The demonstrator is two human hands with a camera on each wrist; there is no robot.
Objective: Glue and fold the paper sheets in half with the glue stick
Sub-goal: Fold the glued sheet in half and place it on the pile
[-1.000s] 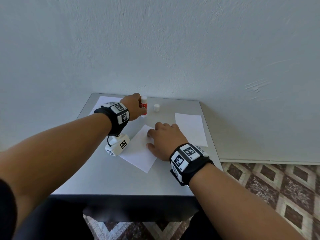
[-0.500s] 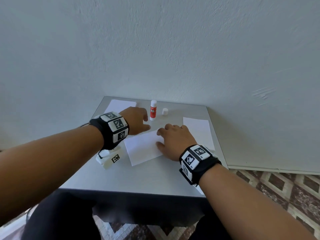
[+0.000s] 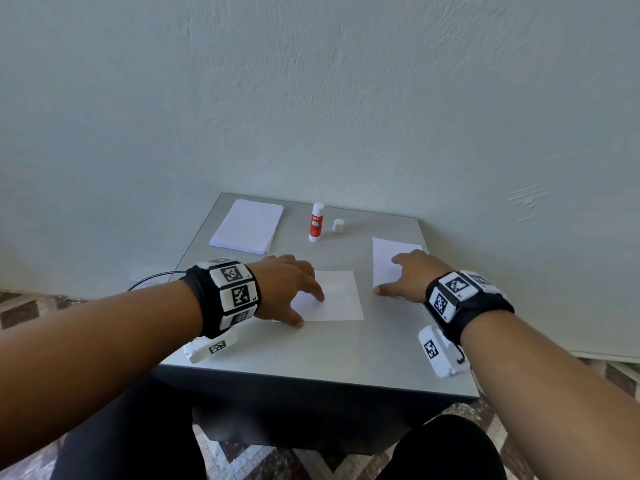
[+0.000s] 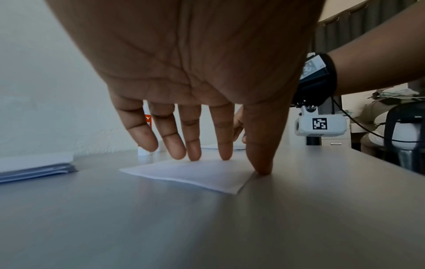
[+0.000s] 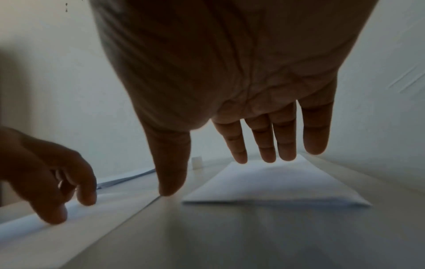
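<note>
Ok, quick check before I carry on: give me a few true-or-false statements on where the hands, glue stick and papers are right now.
1. The glue stick stands upright near the table's far edge, held by neither hand. True.
2. Its cap is on the stick. False: the cap sits on the table just right of it.
3. The left hand has straight fingers on the middle sheet. True.
4. The right hand grips the glue stick. False: it is spread open over the right-side sheet.
5. The paper stack lies at the far left of the table. True.
</note>
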